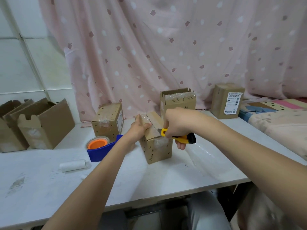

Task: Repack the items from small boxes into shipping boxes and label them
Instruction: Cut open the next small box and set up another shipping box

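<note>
Knife (180, 136) in right hand (177, 123) — left hand (139, 128) steadies taped box (156, 146).

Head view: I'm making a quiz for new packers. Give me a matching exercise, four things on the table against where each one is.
Things:
1. utility knife
2. tape dispenser
3. labelled box
4. white roll

Places:
A. far right, by the curtain
B. in the right hand
C. lying at near left
D. left of the box being cut

Pairs: 1-B, 2-D, 3-A, 4-C
</note>
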{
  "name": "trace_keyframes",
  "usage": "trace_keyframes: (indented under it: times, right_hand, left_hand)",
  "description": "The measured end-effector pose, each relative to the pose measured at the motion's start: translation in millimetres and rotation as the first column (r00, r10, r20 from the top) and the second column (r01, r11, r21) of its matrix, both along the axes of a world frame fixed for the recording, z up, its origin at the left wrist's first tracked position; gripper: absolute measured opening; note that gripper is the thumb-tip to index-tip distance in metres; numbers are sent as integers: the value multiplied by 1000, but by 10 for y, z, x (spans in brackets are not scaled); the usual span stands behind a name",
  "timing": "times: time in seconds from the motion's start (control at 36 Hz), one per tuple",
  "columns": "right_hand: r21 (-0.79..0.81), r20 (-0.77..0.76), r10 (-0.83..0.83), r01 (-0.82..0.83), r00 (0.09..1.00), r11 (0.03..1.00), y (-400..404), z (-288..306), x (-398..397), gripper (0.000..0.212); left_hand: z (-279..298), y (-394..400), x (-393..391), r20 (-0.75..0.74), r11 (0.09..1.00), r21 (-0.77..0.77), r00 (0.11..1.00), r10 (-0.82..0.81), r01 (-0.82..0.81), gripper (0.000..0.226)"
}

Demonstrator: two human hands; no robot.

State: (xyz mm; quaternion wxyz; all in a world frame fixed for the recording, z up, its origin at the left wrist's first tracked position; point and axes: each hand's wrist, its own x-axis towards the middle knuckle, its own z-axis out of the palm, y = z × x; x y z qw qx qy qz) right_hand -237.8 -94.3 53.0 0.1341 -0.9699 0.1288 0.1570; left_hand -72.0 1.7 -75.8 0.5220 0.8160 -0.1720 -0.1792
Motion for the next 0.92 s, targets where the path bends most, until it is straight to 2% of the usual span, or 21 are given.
trace_keyframes:
  times: [0.08, 0.17, 0.22, 0.28, 0.36, 0.44, 0.53, 0.69, 0.78, 0.92]
  right_hand:
    - [17, -11, 14, -14, 1000, 1000, -10, 124, -68, 20]
    - [74, 7, -8, 7, 1000, 997, -76, 256, -100, 26]
    - [128, 56, -43, 36, 998, 991, -158, 295, -82, 30]
    - [153, 112, -101, 83, 989, 985, -250, 280, -28, 24]
    - [143, 66, -192, 181, 979, 973, -386, 136, 128, 24]
    - [200, 18, -303, 293, 953, 935, -560, -121, 387, 31]
    - [248, 46, -374, 352, 926, 902, -659, -358, 603, 34]
    - [223, 163, -411, 372, 897, 901, -719, -812, 952, 30]
    - [118, 243, -377, 358, 894, 926, -706, -995, 1059, 34]
    - [90, 235, -371, 360, 898, 929, -697, -1239, 1168, 33]
  left_hand:
    - [22, 18, -24, 5, 1000, 15, 1000, -22, 22, 83]
    - [15, 51, -27, -7, 999, -2, 999, -46, 46, 83]
    - [16, 77, -29, -28, 998, -39, 998, -53, 52, 82]
    - [40, 99, -33, -37, 997, -67, 998, -47, 45, 80]
    - [78, 116, -51, -39, 995, -99, 999, -30, 26, 77]
    - [87, 98, -86, -18, 995, -103, 1000, -8, 6, 71]
    - [86, 72, -123, 25, 996, -90, 1000, 2, 1, 64]
    - [85, 53, -107, 22, 992, -122, 999, 48, -45, 60]
    - [60, 77, -67, 32, 989, -133, 997, 75, -70, 58]
    - [97, 124, -63, 26, 992, -100, 997, 74, -71, 56]
